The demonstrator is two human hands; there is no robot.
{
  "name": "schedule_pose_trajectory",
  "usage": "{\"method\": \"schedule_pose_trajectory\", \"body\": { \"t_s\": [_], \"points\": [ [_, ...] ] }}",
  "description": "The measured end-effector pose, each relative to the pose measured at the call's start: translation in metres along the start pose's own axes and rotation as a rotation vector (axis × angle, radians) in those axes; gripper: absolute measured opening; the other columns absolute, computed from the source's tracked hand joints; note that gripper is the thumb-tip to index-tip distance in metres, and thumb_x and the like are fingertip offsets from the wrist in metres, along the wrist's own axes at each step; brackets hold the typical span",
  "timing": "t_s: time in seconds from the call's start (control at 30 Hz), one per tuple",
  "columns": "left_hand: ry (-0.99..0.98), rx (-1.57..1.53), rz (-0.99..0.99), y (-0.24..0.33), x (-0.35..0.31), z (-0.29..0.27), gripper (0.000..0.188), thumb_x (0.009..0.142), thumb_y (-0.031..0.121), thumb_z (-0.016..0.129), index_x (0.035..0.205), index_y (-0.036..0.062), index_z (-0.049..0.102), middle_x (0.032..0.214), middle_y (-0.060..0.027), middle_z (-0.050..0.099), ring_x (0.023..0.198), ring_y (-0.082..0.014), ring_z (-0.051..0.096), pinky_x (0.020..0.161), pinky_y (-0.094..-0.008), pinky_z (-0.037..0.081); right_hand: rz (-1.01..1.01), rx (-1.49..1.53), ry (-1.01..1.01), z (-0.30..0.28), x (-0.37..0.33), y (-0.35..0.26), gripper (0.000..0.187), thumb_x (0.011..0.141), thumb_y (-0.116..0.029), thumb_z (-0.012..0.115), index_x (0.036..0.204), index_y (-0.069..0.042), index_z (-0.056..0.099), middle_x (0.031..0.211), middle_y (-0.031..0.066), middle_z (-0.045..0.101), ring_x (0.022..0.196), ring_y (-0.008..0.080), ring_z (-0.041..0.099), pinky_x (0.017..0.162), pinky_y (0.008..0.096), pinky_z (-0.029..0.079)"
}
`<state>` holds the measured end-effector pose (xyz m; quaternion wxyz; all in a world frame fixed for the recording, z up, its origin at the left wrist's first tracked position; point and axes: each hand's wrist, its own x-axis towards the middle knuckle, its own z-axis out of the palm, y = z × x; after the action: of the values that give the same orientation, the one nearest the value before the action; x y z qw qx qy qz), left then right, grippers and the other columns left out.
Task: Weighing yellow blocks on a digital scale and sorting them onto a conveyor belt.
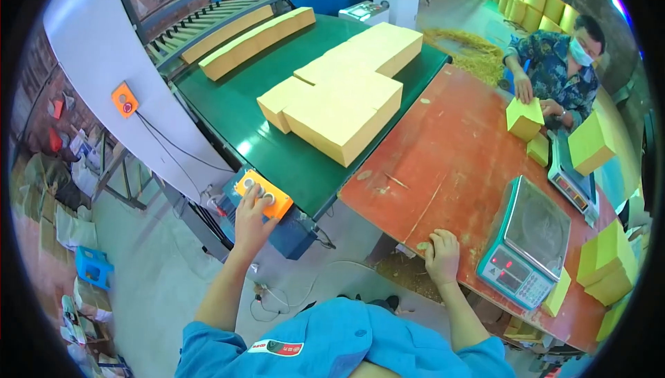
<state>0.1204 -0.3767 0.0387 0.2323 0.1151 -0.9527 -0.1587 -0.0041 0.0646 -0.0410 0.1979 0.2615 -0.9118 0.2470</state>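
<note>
My left hand (251, 221) reaches over an orange control box (264, 194) with round buttons, fingers stretched out and fingertips on its face. On the red table's (429, 163) near edge rests my right hand (442, 256), its fingers curled in with nothing visible in them. Beyond the control box, a green conveyor belt (228, 111) carries a group of yellow blocks (339, 101) pushed together. Two long yellow strips (260, 40) lie at the belt's far left. Right of my right hand stands a teal-framed scale (530, 232) with a bare metal pan.
Across the table a masked person (561, 73) handles a yellow block (524, 119) beside a second scale (573, 178). More yellow blocks (607, 261) are stacked at the table's right. A white machine column (128, 52) with an orange stop-button box (125, 99) rises at left. Cables trail on the floor.
</note>
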Motion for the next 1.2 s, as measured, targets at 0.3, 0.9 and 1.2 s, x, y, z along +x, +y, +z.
{"method": "schedule_pose_trajectory", "body": {
  "t_s": [0.3,0.9,1.2],
  "points": [
    [0.039,0.005,0.022,-0.010,-0.002,-0.004,0.046,0.064,0.015,0.081,0.106,0.0082,0.064,0.136,-0.0199,0.049,0.130,-0.0372,0.045,0.105,-0.0460,0.037,0.002,0.001,-0.021,0.000,0.008,-0.012,0.023,0.079,-0.008,0.063,0.101,-0.003,0.061,0.114,0.0134,0.060,0.112,0.0333,0.054,0.096,0.0453,0.041],
    [0.003,0.022,-0.024,-0.006,0.002,-0.003,0.042,0.067,0.015,0.079,0.105,0.0101,0.062,0.141,-0.0173,0.046,0.132,-0.0372,0.043,0.106,-0.0456,0.037,-0.005,0.026,0.027,0.002,0.004,-0.006,0.024,0.078,-0.004,0.063,0.101,-0.001,0.060,0.113,0.0160,0.059,0.111,0.0345,0.054,0.095,0.0449,0.041],
    [-0.010,0.012,-0.012,-0.006,0.002,-0.005,0.042,0.066,0.015,0.079,0.105,0.0093,0.062,0.139,-0.0179,0.048,0.131,-0.0371,0.044,0.105,-0.0453,0.038,-0.009,0.036,0.013,0.003,0.005,-0.005,0.023,0.078,-0.006,0.063,0.101,-0.001,0.060,0.112,0.0153,0.059,0.110,0.0343,0.054,0.095,0.0452,0.042]
  ]
}}
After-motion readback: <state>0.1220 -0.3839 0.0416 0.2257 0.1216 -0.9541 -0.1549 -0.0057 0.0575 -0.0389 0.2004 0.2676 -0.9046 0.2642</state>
